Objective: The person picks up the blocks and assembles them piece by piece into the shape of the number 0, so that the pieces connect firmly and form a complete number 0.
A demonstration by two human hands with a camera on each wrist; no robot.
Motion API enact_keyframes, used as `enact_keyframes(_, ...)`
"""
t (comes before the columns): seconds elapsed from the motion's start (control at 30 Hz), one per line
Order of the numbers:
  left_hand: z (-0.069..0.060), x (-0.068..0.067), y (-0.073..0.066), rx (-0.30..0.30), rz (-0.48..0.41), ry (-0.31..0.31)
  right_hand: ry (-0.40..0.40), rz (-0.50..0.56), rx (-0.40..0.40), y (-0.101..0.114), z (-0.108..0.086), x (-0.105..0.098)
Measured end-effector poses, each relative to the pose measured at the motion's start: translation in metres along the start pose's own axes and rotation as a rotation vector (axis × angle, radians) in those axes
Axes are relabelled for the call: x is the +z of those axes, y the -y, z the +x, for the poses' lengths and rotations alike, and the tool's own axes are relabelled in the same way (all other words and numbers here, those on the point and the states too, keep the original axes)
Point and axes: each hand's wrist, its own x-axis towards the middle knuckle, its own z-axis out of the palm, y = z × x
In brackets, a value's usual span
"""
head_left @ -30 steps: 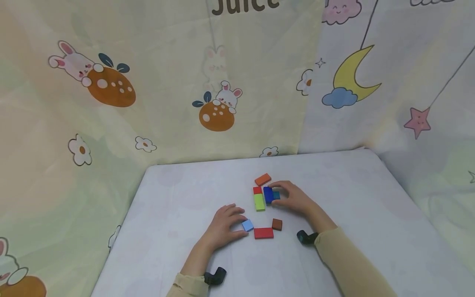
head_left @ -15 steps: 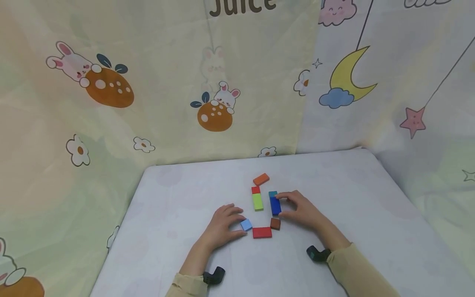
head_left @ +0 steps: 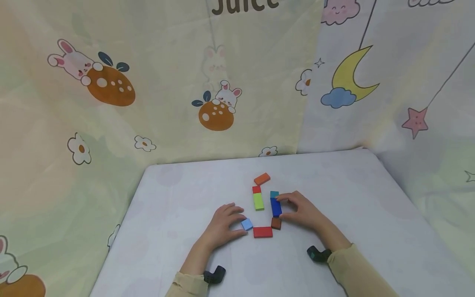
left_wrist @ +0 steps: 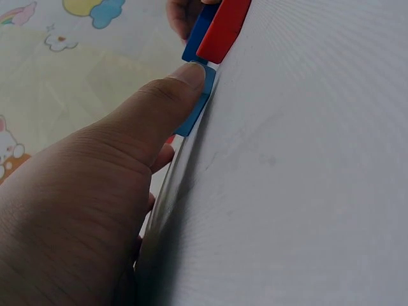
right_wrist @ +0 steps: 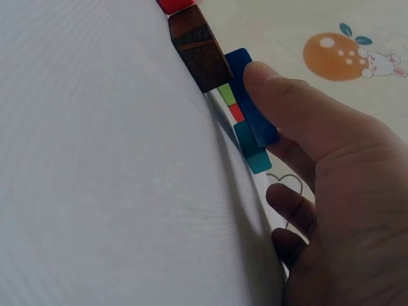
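Note:
My right hand (head_left: 302,210) pinches a dark blue block (head_left: 276,207) between thumb and forefinger, lengthwise; its near end is at a brown block (head_left: 276,223). A teal block (head_left: 274,194) sits at the blue block's far end. In the right wrist view the blue block (right_wrist: 250,95) appears beside the brown block (right_wrist: 199,51). My left hand (head_left: 222,227) holds a small light blue block (head_left: 246,224) between thumb and forefinger, its corner near a red block (head_left: 262,232). In the left wrist view the thumb covers part of that light blue block (left_wrist: 196,105).
A lime green block (head_left: 258,202), a small red block (head_left: 256,189) and an orange block (head_left: 262,178) form a column on the left and far side. All lie on a white-covered table (head_left: 178,189), with a printed cloth (head_left: 167,82) hanging behind it.
My right hand has brought the dark blue block from beside the teal block toward me, down to the brown block. The left hand has stayed at the light blue block.

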Motion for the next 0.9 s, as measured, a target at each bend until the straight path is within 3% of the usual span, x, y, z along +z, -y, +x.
enact_keyframes(0.33, 0.0017, 0.0006, 0.0007, 0.006, 0.008, -0.008, 0.021, -0.089, -0.049, 0.0060, 0.0004, -0.0031)
enact_keyframes(0.9, 0.0009, 0.0024, 0.0014, 0.003, 0.020, -0.001, 0.061, -0.125, -0.102, 0.0044, 0.0023, -0.0026)
